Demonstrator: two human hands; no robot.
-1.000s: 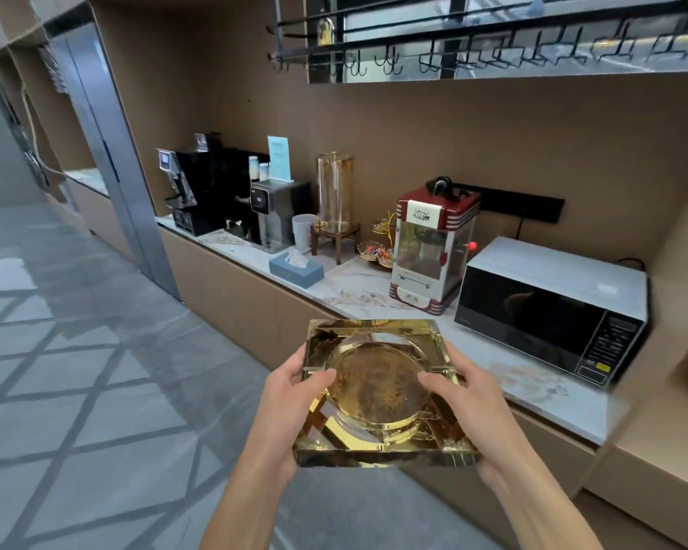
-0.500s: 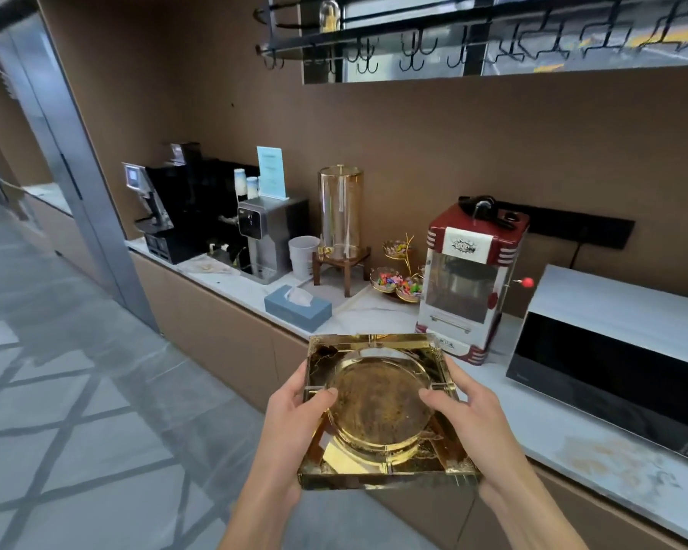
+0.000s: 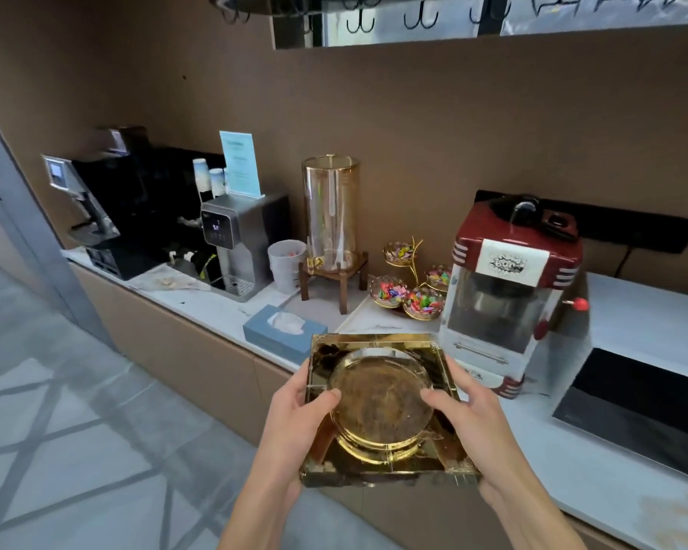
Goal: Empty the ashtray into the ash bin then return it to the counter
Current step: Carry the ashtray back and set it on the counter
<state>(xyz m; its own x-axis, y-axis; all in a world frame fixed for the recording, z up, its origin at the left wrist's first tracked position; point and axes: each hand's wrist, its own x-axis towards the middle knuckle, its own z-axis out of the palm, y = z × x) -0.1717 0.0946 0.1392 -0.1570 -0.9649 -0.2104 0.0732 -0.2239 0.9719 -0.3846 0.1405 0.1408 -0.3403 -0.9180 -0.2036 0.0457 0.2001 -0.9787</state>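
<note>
A square amber glass ashtray (image 3: 382, 406) with a round, brown-stained bowl is held level in front of me, over the front edge of the white marble counter (image 3: 596, 482). My left hand (image 3: 294, 422) grips its left side, thumb resting on the bowl's rim. My right hand (image 3: 473, 422) grips its right side the same way. No butts show in the bowl. No ash bin is in view.
On the counter from left to right stand a black coffee machine (image 3: 108, 216), a water dispenser (image 3: 239, 244), a blue tissue box (image 3: 283, 331), a glass drink dispenser (image 3: 330, 216), candy bowls (image 3: 410, 291), a red popcorn machine (image 3: 509, 303) and a microwave (image 3: 644, 398). Grey tiled floor lies at left.
I have come closer to the counter with the ashtray in both hands; the appliances look larger and the microwave has slid toward the right edge of the view.
</note>
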